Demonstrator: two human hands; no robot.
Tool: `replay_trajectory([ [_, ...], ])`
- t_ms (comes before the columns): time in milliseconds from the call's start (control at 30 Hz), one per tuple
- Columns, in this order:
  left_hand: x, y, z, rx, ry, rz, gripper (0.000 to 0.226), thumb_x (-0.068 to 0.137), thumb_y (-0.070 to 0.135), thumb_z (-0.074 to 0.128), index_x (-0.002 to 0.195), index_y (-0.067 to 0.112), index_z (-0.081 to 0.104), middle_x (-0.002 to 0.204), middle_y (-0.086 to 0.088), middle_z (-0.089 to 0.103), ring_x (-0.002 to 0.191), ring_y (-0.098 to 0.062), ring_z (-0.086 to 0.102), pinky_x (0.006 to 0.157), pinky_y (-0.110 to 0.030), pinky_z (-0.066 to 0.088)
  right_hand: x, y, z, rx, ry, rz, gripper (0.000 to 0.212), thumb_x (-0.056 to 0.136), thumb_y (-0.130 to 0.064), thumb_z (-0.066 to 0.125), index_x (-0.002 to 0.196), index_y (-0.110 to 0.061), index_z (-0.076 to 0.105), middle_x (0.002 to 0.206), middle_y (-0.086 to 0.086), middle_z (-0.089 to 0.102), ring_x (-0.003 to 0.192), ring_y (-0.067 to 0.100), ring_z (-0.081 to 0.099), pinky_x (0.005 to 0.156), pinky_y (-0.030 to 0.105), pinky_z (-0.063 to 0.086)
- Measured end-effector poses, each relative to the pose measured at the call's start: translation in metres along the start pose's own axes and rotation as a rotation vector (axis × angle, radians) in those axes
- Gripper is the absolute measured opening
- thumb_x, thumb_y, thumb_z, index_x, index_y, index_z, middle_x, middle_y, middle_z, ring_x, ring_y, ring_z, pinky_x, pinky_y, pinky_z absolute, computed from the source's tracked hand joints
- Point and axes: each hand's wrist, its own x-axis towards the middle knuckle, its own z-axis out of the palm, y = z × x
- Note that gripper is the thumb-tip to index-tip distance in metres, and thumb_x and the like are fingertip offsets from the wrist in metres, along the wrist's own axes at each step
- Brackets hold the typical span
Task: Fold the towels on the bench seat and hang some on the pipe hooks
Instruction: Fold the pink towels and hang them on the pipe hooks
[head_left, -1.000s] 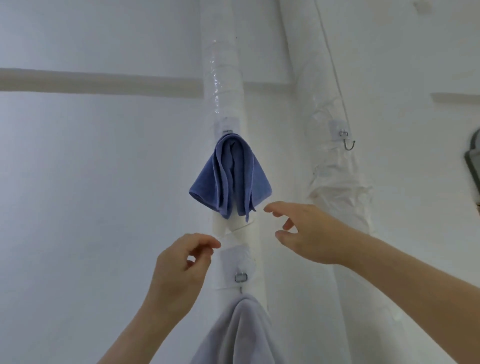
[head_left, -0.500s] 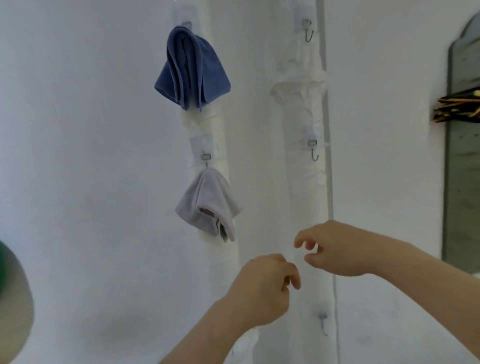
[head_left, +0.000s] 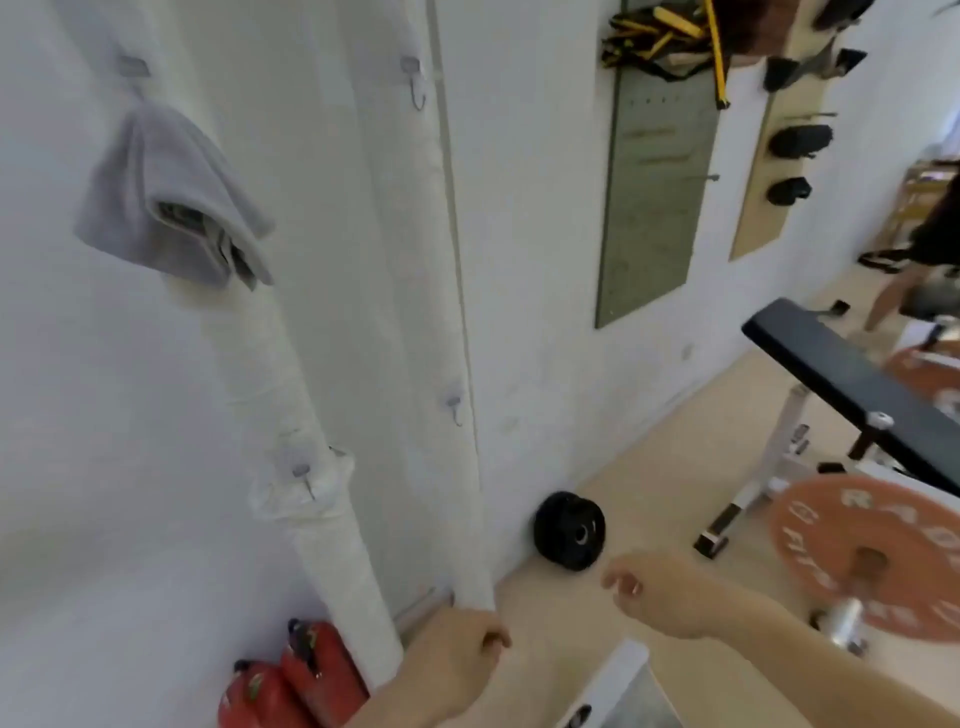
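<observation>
Towel on left pipe hook; bench far right

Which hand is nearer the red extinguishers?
Left. The left hand is just right of the extinguishers, beside the pipe; the right hand is farther right, below the black plate.
</observation>
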Motion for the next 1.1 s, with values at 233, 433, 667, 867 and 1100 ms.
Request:
replay_trajectory([
  [233,-0.016,0.044,0.076,-0.134,-0.048,0.092,0.030,0.093,0.012,0.044,0.107,0.027,0.065,0.097,0.012,0.061,0.092,-0.007,0.055,0.081,-0.019,0.041,-0.076,0.057,0.085,0.019,0.027,0.214,0.037,0.098,-0.029,0.043,0.134,-0.028,0.048,0.139,-0.002,0.049,0.122,0.019,0.049,0.100,0.031,0.040],
  [433,-0.045,0.117,0.147,-0.212,-0.230,0.191,0.022,0.096,0.018,0.045,0.089,0.032,0.061,0.084,0.012,0.062,0.075,-0.008,0.057,0.067,-0.024,0.042,-0.173,0.126,0.151,0.152,-0.008,0.455,0.042,0.098,-0.022,0.044,0.140,-0.024,0.042,0.143,0.003,0.046,0.126,0.024,0.048,0.103,0.034,0.040],
  [667,-0.100,0.212,0.254,-0.226,-0.490,0.249,0.027,0.092,0.008,0.046,0.093,0.027,0.065,0.085,0.006,0.064,0.074,-0.008,0.056,0.062,-0.015,0.040,-0.311,0.222,0.219,0.214,0.032,0.713,0.047,0.091,-0.018,0.048,0.137,-0.029,0.045,0.130,0.002,0.055,0.114,0.022,0.054,0.092,0.040,0.050],
  [867,-0.160,0.287,0.350,-0.100,-0.720,0.344,0.022,0.092,0.017,0.049,0.097,0.026,0.069,0.095,0.010,0.065,0.087,-0.007,0.055,0.075,-0.022,0.041,-0.426,0.303,0.301,0.209,-0.090,0.827,0.055,0.088,-0.032,0.051,0.141,-0.035,0.038,0.146,-0.003,0.041,0.137,0.027,0.030,0.109,0.055,0.032],
  [1100,-0.188,0.333,0.437,-0.038,-0.812,0.314,0.035,0.090,0.010,0.044,0.117,0.021,0.065,0.122,0.002,0.064,0.113,-0.016,0.057,0.099,-0.031,0.044,-0.440,0.348,0.335,0.251,0.020,0.901,0.032,0.094,-0.033,0.040,0.123,-0.028,0.054,0.123,-0.002,0.061,0.114,0.023,0.053,0.104,0.050,0.027],
])
